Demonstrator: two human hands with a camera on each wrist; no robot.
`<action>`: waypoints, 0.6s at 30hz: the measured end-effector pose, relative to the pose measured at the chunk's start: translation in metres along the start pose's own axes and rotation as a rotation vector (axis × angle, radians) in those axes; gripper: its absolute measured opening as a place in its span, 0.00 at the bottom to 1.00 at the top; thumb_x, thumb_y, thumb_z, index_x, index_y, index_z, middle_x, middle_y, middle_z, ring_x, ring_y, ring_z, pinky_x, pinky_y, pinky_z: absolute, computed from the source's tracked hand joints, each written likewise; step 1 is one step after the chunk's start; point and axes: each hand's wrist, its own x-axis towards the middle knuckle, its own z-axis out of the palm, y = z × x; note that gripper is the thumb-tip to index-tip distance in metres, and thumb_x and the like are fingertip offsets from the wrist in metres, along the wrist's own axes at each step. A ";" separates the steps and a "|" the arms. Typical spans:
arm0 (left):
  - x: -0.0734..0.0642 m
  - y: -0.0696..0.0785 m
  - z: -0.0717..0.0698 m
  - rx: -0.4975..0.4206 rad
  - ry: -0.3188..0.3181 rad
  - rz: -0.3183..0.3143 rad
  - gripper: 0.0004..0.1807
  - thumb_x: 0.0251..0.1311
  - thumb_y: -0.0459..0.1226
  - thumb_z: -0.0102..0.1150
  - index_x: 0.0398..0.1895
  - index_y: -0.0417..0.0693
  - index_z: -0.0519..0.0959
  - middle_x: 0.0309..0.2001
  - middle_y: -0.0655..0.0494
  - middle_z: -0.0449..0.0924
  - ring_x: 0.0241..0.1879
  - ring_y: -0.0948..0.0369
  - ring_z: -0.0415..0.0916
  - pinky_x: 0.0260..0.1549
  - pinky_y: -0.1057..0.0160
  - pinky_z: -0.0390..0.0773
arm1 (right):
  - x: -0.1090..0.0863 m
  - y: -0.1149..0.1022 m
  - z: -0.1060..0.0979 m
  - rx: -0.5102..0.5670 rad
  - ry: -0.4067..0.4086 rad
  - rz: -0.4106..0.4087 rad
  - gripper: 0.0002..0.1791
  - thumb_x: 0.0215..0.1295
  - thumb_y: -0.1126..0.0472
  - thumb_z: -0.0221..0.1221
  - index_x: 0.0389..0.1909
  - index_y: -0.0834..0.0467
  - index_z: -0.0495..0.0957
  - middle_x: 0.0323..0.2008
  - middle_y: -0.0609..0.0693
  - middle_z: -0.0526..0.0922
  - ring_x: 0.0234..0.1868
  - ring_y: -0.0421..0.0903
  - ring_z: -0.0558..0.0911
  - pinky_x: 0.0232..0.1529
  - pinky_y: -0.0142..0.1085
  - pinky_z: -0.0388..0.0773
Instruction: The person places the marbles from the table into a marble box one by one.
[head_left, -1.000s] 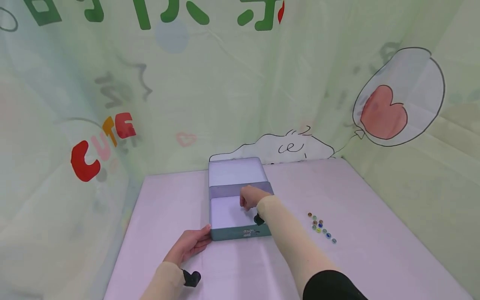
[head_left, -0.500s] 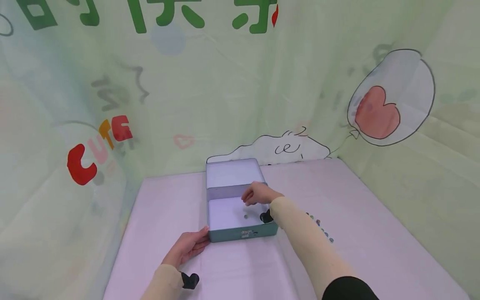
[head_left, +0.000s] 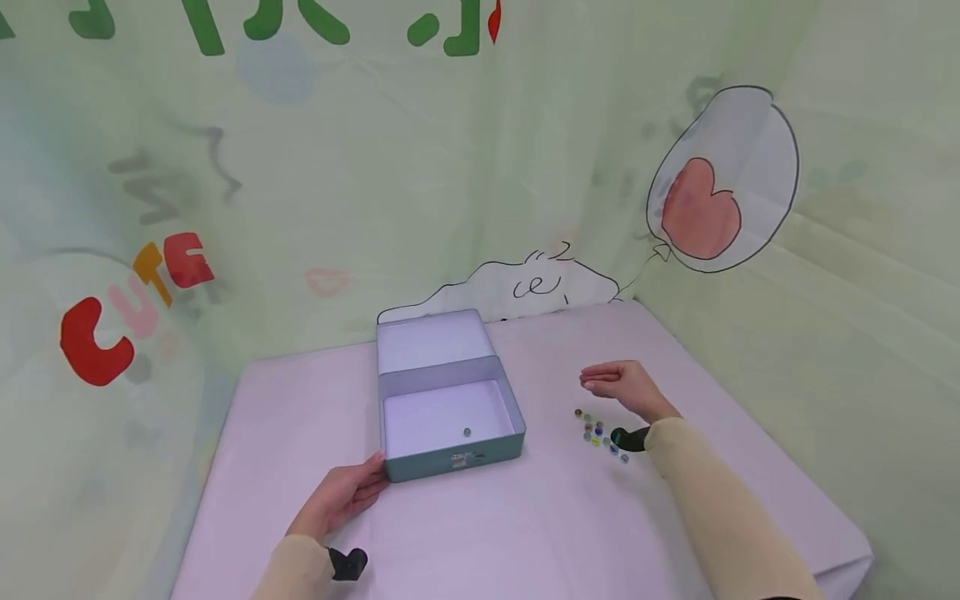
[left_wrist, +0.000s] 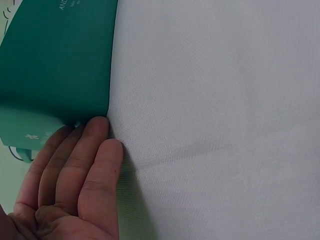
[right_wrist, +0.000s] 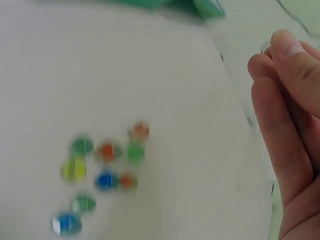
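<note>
The table (head_left: 480, 533) bore a green box (head_left: 435, 465), hinged lid raised. The left hand (head_left: 341, 496) touched its near-left corner with fingers extended; the right hand (head_left: 630, 387) hovered near the cluster, its grip loose, thumb near fingertips, nothing visibly held. One glass marble (head_left: 467, 432) lay boxed; several marbles (head_left: 597, 432) were left outside.

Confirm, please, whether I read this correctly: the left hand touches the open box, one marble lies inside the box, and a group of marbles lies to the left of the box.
Not quite: the group of marbles lies to the right of the open box, as the head view shows. The left hand does touch it, and one marble lies inside.
</note>
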 end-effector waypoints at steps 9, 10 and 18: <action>-0.006 0.003 0.002 -0.016 0.028 -0.024 0.41 0.73 0.54 0.56 0.69 0.24 0.67 0.68 0.30 0.70 0.68 0.42 0.73 0.67 0.46 0.75 | -0.015 0.055 -0.012 0.048 0.066 0.104 0.26 0.70 0.55 0.66 0.62 0.66 0.78 0.58 0.63 0.84 0.59 0.59 0.85 0.54 0.32 0.86; -0.006 0.004 0.002 -0.017 0.033 -0.027 0.40 0.73 0.54 0.56 0.68 0.24 0.68 0.68 0.30 0.71 0.68 0.42 0.73 0.67 0.46 0.76 | -0.014 0.060 -0.009 0.046 0.067 0.113 0.25 0.70 0.56 0.66 0.62 0.66 0.78 0.58 0.63 0.85 0.58 0.57 0.86 0.55 0.33 0.86; -0.005 0.005 0.002 -0.013 0.032 -0.035 0.41 0.73 0.54 0.56 0.68 0.24 0.67 0.67 0.30 0.71 0.68 0.41 0.73 0.67 0.45 0.75 | -0.014 0.093 0.011 -0.058 0.120 0.105 0.22 0.64 0.56 0.70 0.55 0.64 0.83 0.50 0.57 0.90 0.50 0.44 0.89 0.65 0.51 0.79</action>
